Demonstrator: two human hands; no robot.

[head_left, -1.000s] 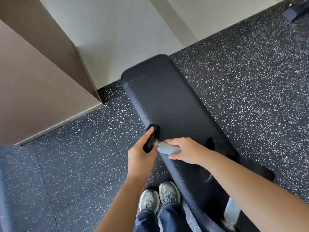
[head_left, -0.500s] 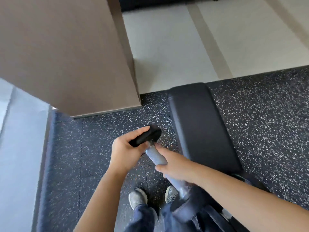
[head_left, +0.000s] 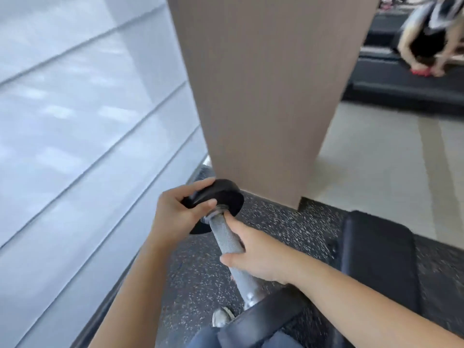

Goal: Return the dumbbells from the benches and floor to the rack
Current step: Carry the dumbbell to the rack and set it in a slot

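Note:
I carry one dumbbell (head_left: 226, 237) in front of me, off the bench: a grey knurled handle with black round heads. My left hand (head_left: 175, 217) grips the far head, fingers and thumb curled over its rim. My right hand (head_left: 256, 257) is wrapped round the middle of the handle. The near head sits low by my body, partly hidden under my right forearm. The black padded bench (head_left: 376, 262) lies to the right, with nothing on the part I see. No rack is in view.
A wide brown pillar (head_left: 271, 96) stands straight ahead, close to the dumbbell. A pale grey panelled wall (head_left: 75, 121) fills the left. Black speckled rubber floor (head_left: 271, 222) runs underfoot, beige floor beyond. Another person (head_left: 426, 38) bends over dark equipment at the top right.
The dumbbell has come up off the bench in both hands. My view has swung left, so the bench moved to the right and the pillar and grey wall now fill the front.

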